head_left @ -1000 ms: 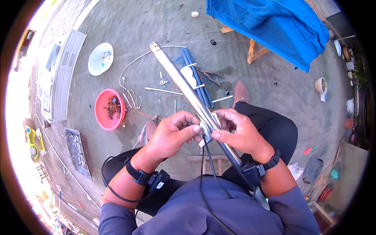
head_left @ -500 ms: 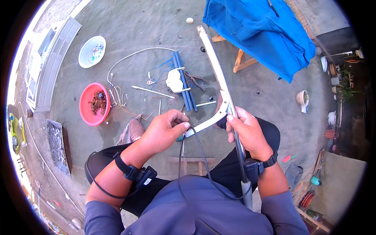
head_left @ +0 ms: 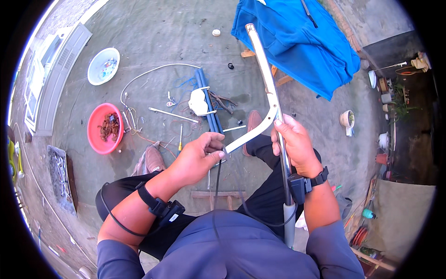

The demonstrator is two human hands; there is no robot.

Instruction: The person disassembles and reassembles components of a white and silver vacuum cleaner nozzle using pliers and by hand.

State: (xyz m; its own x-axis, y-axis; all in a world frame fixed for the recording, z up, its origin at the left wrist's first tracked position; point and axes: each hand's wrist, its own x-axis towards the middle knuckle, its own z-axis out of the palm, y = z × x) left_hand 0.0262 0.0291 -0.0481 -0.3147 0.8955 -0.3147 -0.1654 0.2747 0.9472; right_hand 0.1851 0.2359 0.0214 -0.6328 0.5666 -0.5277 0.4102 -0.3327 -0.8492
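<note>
A long metal bar [head_left: 267,79] is gripped in the right hand [head_left: 293,144], fingers wrapped fully around it just below the point where a white strip [head_left: 248,133] branches off. The strip's lower end is pinched by the left hand [head_left: 197,156], thumb and fingers closed on it. Both forearms are raised in front of the chest, with a black band worn on each wrist. The bar is held upright above the lap, its top seen against a blue cloth [head_left: 297,39]. On the ground beyond lie a red bowl [head_left: 105,128] and a white bowl [head_left: 103,66].
</note>
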